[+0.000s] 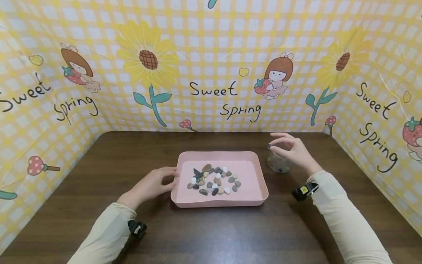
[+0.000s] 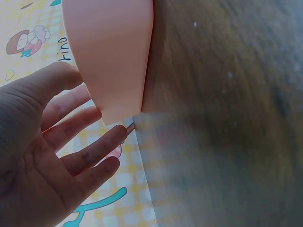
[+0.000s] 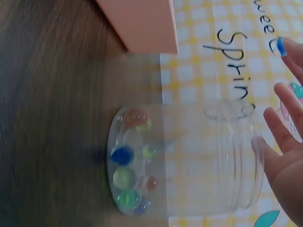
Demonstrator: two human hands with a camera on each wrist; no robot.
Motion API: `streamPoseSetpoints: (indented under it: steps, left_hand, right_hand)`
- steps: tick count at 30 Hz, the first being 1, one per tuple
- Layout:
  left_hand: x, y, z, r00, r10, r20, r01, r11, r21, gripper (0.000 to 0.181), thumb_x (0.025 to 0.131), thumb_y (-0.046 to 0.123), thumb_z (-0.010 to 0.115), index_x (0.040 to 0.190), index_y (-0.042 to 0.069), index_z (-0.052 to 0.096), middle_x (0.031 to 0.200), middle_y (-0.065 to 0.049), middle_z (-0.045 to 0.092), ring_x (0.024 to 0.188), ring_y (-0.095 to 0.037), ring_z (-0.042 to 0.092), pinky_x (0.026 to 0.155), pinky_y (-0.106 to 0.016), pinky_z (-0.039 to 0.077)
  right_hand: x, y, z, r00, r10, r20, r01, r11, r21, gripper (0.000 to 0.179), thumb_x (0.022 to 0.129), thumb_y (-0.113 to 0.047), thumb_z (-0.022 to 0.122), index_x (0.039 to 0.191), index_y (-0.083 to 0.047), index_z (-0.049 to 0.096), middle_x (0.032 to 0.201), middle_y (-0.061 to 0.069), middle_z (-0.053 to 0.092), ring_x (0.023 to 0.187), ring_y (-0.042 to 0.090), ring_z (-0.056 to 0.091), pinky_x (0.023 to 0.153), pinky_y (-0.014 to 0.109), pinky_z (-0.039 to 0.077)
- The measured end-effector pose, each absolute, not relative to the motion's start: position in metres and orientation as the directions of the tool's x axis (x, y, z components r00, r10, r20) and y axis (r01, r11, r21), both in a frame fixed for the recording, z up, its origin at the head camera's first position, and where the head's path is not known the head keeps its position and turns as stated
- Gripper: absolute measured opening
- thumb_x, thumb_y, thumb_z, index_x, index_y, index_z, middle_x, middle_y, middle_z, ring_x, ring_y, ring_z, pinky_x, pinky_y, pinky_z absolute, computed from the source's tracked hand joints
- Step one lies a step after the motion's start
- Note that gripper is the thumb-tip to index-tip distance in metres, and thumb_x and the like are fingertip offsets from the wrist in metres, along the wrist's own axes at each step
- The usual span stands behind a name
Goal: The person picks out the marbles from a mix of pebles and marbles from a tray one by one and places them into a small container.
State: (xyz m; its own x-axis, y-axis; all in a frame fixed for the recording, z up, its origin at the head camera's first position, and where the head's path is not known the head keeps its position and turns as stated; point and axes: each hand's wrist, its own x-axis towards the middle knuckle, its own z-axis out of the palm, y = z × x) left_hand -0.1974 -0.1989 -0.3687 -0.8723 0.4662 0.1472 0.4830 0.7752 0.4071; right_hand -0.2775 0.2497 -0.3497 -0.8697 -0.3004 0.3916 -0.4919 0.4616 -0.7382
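My right hand (image 1: pixel 294 151) pinches a clear glass marble with blue in it (image 3: pixel 279 46) above the mouth of a clear jar (image 3: pixel 194 161); its other fingers are spread beside the jar's rim. Several coloured marbles (image 3: pixel 127 198), blue, green and reddish among them, lie at the bottom of this jar. To its left sits a pink tray (image 1: pixel 219 202) with many small stones (image 1: pixel 217 181) in grey, white and tan. At the tray's left wall, my left hand (image 1: pixel 150 185) has its fingers loosely extended, with fingertips right at the rim.
Everything stands on a dark wooden table (image 1: pixel 211 234). A yellow checked cloth (image 1: pixel 211 47) printed with flowers and figures rises behind the table and along both sides. Black wrist cameras (image 1: pixel 136 229) sit on both sleeves.
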Motion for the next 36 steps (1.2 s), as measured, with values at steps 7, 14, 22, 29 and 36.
streamPoseSetpoints:
  steps: [7, 14, 22, 29, 36]
  left_hand:
    - [-0.198, -0.198, -0.369, -0.870, 0.468, 0.152, 0.487, 0.774, 0.405, 0.026, 0.087, 0.013, 0.063, 0.110, 0.001, 0.066, 0.127, -0.020, 0.059, 0.118, -0.036, 0.055, 0.100, -0.051, 0.043]
    - [-0.198, -0.197, -0.369, -0.873, 0.464, 0.149, 0.481, 0.774, 0.413, 0.026, 0.087, 0.014, 0.063, 0.110, 0.001, 0.066, 0.127, -0.020, 0.059, 0.119, -0.036, 0.055, 0.100, -0.051, 0.043]
    - [-0.197, -0.198, -0.369, -0.866, 0.474, 0.160, 0.496, 0.770, 0.401, 0.025, 0.087, 0.013, 0.062, 0.109, 0.002, 0.066, 0.126, -0.020, 0.059, 0.117, -0.036, 0.055, 0.099, -0.050, 0.044]
    - [-0.197, -0.199, -0.369, -0.869, 0.470, 0.153, 0.489, 0.775, 0.401, 0.025, 0.087, 0.013, 0.062, 0.109, 0.002, 0.066, 0.127, -0.020, 0.059, 0.118, -0.036, 0.055, 0.100, -0.050, 0.043]
    - [-0.197, -0.198, -0.369, -0.868, 0.472, 0.154, 0.492, 0.776, 0.395, 0.025, 0.087, 0.013, 0.062, 0.109, 0.001, 0.066, 0.126, -0.020, 0.059, 0.117, -0.036, 0.056, 0.100, -0.050, 0.044]
  right_hand:
    - [-0.281, 0.263, -0.355, -0.858, -0.220, 0.464, -0.512, 0.434, -0.741, 0.021, 0.084, -0.008, 0.067, 0.100, 0.005, 0.066, 0.113, -0.025, 0.053, 0.113, -0.010, 0.048, 0.098, 0.006, 0.038]
    - [-0.282, 0.272, -0.362, -0.874, -0.110, 0.473, -0.469, 0.444, -0.764, 0.024, 0.085, -0.006, 0.065, 0.101, 0.011, 0.063, 0.108, -0.025, 0.051, 0.105, -0.016, 0.049, 0.095, 0.005, 0.041]
    - [-0.280, 0.277, -0.369, -0.912, -0.015, 0.410, -0.346, 0.566, -0.748, 0.027, 0.088, -0.016, 0.064, 0.101, 0.008, 0.064, 0.117, 0.004, 0.056, 0.100, -0.013, 0.047, 0.092, 0.003, 0.040]
    - [-0.279, 0.282, -0.372, -0.928, 0.061, 0.367, -0.237, 0.662, -0.711, 0.029, 0.088, -0.021, 0.063, 0.103, 0.004, 0.066, 0.122, 0.022, 0.058, 0.101, 0.018, 0.058, 0.082, 0.007, 0.043]
    - [-0.278, 0.282, -0.371, -0.927, 0.125, 0.354, -0.176, 0.690, -0.702, 0.030, 0.087, -0.022, 0.064, 0.103, 0.003, 0.066, 0.109, 0.024, 0.065, 0.072, -0.018, 0.044, 0.068, 0.005, 0.038]
